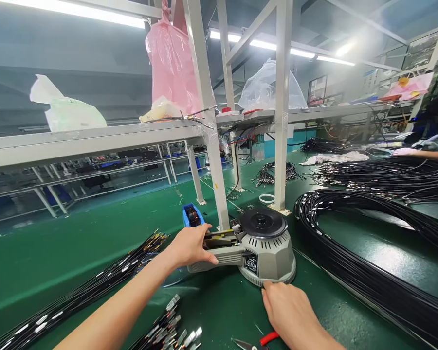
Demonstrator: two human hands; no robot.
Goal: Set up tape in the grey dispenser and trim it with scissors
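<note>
One roll in blue holder; left fingers grip machine, right fingers: hold unclear.

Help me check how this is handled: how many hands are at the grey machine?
2: the left hand on the arm of the grey machine, the right hand at its base's near edge.

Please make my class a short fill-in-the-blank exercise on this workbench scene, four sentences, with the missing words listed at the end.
1. The disc on top of the machine is ____.
2. The hand at the machine's base is the person's ____ one.
3. The tool near that hand is ____-handled.
4. The bag hanging from the frame is ____.

Missing words: black; right; red; pink.
</note>
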